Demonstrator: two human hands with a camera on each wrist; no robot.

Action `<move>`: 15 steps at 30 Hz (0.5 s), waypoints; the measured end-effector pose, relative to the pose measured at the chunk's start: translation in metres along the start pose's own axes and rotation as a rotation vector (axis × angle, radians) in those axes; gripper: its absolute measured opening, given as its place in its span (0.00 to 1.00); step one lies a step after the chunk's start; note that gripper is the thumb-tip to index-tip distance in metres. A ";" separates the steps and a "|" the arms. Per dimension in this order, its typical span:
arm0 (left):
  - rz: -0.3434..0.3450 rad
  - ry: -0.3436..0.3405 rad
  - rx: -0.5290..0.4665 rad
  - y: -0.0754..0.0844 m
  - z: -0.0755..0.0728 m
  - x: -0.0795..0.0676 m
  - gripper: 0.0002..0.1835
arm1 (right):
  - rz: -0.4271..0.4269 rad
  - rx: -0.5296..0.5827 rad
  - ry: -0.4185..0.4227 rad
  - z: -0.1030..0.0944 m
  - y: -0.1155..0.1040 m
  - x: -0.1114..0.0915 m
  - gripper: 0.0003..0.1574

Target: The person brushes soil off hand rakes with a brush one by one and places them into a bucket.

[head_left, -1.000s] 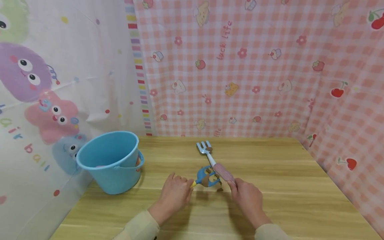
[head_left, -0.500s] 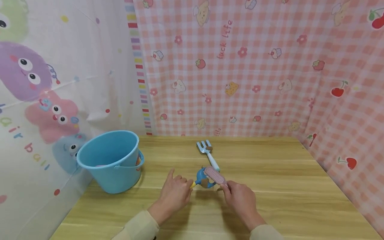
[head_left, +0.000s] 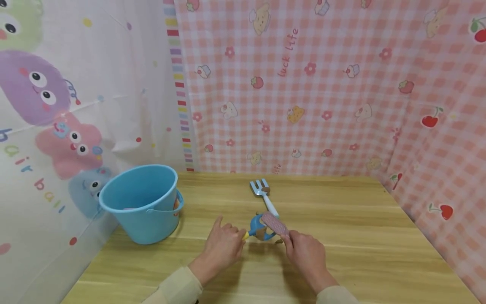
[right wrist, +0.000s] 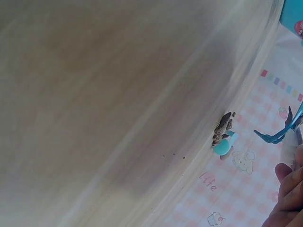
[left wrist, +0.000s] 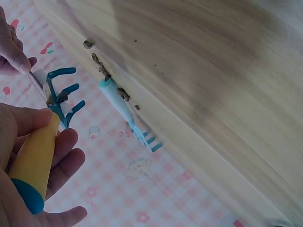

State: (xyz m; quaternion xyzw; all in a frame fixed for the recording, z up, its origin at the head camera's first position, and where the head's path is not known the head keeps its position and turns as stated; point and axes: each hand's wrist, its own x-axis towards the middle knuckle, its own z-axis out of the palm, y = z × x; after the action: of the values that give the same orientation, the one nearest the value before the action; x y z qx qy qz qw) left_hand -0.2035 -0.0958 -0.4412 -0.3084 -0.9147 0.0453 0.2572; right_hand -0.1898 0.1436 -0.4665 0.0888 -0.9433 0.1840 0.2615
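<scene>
While your left hand [head_left: 224,245] grips the rake [head_left: 256,223], your right hand [head_left: 307,253] holds the brush [head_left: 275,223] — bristles [left wrist: 47,91] beside the tines [left wrist: 72,88].

Left hand [head_left: 223,245] gripped right of blue bucket [head_left: 152,228], little finger [left wrist: 70,216] extended; right hand [head_left: 306,257] gripped farther right of bucket, forearms [head_left: 177,286] angled inward.

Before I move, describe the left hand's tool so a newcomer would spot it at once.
In the head view, find the blue bucket; to its right, the left hand grips a blue rake above the wooden table. A pink tool partly hides the rake. The rake's yellow handle and darker blue set it apart from the pale fork lying beyond.
</scene>
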 end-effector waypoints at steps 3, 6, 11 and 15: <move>-0.005 -0.006 -0.004 0.000 0.001 0.000 0.10 | -0.012 -0.017 0.014 0.001 0.001 -0.001 0.13; -0.006 -0.008 -0.014 0.001 0.002 -0.001 0.10 | -0.017 -0.028 0.027 0.002 0.001 -0.002 0.13; -0.016 0.007 -0.014 0.001 0.002 -0.001 0.09 | -0.016 -0.038 0.049 0.003 0.003 0.000 0.16; -0.027 -0.008 -0.015 0.001 -0.002 0.000 0.09 | -0.007 -0.038 0.040 0.001 0.003 0.003 0.16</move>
State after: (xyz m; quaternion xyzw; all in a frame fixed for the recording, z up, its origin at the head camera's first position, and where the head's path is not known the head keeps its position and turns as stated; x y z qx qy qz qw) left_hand -0.2023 -0.0956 -0.4401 -0.2978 -0.9201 0.0365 0.2518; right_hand -0.1936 0.1459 -0.4672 0.0832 -0.9410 0.1668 0.2824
